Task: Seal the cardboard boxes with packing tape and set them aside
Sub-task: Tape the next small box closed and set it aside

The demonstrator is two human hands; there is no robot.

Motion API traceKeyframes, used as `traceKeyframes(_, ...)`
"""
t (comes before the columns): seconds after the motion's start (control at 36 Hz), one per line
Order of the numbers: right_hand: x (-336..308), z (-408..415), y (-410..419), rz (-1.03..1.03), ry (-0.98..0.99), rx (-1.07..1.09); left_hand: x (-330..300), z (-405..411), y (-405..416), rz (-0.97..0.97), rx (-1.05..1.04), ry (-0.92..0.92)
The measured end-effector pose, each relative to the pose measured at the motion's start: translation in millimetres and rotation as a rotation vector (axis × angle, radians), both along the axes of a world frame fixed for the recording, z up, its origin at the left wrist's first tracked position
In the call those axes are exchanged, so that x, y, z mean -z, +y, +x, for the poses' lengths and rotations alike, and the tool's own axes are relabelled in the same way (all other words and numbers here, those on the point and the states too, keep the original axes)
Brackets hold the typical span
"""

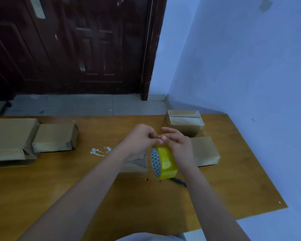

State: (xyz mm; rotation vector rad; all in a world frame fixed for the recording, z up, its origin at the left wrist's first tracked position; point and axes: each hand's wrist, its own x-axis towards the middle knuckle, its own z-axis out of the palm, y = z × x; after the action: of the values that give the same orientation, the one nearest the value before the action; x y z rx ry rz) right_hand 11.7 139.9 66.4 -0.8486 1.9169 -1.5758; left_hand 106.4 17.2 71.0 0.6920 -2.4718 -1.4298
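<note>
Both hands on the yellow tape roll (pixel 164 161): right hand (pixel 178 145) grips it, left hand (pixel 141 137) pinches at its edge; risk — the tape end tears or re-sticks above the half-hidden box (pixel 135 162).

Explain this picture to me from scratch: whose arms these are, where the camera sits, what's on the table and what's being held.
The camera sits on a person's head, looking down, so both bare arms are their own. The right hand holds a roll of yellow packing tape on edge; the left hand pinches at the top of the roll, probably seeking the tape's end. On the wooden table lie cardboard boxes: a long flat one and a small one at left, two at right, another under the arms. A dark tool lies near the roll.
</note>
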Motion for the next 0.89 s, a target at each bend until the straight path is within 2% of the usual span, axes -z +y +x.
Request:
traceKeyframes(0.14,-2.1,1.0,-9.7,0.125,0.068,0.037,5.0,-3.6,-1.6,0.121,-0.124,0.068)
traceKeyframes(0.22,-3.9,5.5,-9.0,0.196,-0.042,-0.008,10.4,-6.4,-6.9,0.233,-0.208,0.076)
traceKeyframes(0.31,0.7,14.4,0.6,0.154,-0.120,0.039,20.7,-11.1,-13.7,0.382,-0.354,0.093)
traceKeyframes(0.39,7.9,16.7,15.7,0.047,-0.153,-0.051,33.5,-14.7,-21.9,0.537,-0.493,0.009)
traceKeyframes(0.47,14.7,15.6,27.1,0.017,-0.157,-0.200,41.3,-17.3,-20.3,0.590,-0.477,-0.120)
traceKeyframes(0.56,21.8,18.7,26.9,0.063,-0.101,-0.221,54.4,-24.3,-21.3,0.555,-0.488,-0.157)
traceKeyframes(0.61,26.5,22.7,27.9,0.137,-0.120,-0.180,64.5,-29.5,-30.8,0.398,-0.513,-0.155)
traceKeyframes(0.69,43.1,31.4,33.8,0.376,-0.043,-0.130,68.2,-36.6,-42.8,0.291,-0.541,-0.100)
traceKeyframes(0.75,59.8,37.4,39.7,0.528,0.003,-0.070,70.6,-38.5,-43.6,0.198,-0.463,-0.119)
traceKeyframes(0.89,75.1,47.2,48.9,0.529,-0.076,-0.121,108.9,-31.1,-41.3,0.156,-0.354,-0.188)
